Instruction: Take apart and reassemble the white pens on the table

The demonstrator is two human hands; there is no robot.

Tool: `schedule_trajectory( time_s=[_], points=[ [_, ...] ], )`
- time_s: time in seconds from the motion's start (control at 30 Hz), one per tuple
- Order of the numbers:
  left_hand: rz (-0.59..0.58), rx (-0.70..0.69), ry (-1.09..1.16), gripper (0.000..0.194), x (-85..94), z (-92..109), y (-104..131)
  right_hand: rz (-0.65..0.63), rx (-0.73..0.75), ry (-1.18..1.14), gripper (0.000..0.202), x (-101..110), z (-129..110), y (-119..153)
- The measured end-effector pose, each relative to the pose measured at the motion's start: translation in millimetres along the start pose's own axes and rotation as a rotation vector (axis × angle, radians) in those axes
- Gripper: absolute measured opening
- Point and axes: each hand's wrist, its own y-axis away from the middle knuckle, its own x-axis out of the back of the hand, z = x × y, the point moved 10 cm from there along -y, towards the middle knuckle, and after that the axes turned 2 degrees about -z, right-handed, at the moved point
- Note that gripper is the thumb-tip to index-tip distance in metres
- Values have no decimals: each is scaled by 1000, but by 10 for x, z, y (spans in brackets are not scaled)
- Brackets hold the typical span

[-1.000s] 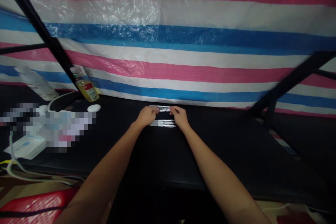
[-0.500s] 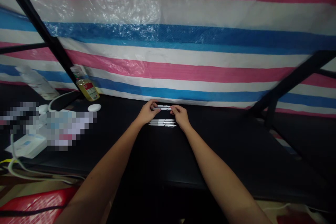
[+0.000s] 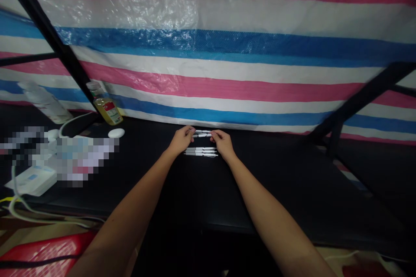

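Observation:
Several slim white and silver pens [image 3: 201, 152] lie side by side on the black table [image 3: 201, 194]. Just beyond them, at least two more white pens [image 3: 202, 133] lie crosswise between my hands. My left hand [image 3: 182, 139] has its thumb and fingers closed on the left ends of these far pens. At their right ends, my right hand [image 3: 222, 140] pinches with thumb and forefinger. Both hands hide the pen ends, so I cannot tell how many pens each one grips.
Behind the table hangs a striped plastic sheet [image 3: 227, 91]. On the left stand a bottle of yellow liquid [image 3: 109, 111] and a clear bottle [image 3: 47, 103], near a white oval object [image 3: 116, 133], a white box [image 3: 35, 179] and cables. Dark frame bars [image 3: 351, 112] slant at both sides.
My left hand's fingers have drawn in closer around the left ends of the far pens. My right hand and the near row of pens look almost unchanged.

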Motion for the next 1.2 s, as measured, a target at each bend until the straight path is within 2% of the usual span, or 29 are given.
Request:
schedule_trajectory(
  time_s=[0.07,0.17,0.23,0.37,0.5,0.73,0.97,1.2],
  points=[
    [18,-2,-16,30,16,-7,4,-4,4,10,35,-5,-17,4],
    [2,-85,-34,40,-12,80,20,-11,11,17,33,-13,-54,15],
    [-29,-109,-70,35,-45,120,32,-23,13,15,32,-25,-69,22],
    [-101,-80,-107,23,-87,144,51,-32,9,10,32,-35,-57,22],
    [-171,-44,-176,38,-127,150,69,-25,-1,3,30,-30,-23,9],
    [-166,-2,-279,41,-122,75,37,-56,6,24,25,-77,-27,15],
    [-171,44,-238,43,-132,-26,13,-56,17,71,24,-64,-49,30],
    [-177,-55,-209,37,-149,93,33,-33,20,42,24,-23,-44,21]
  ],
)
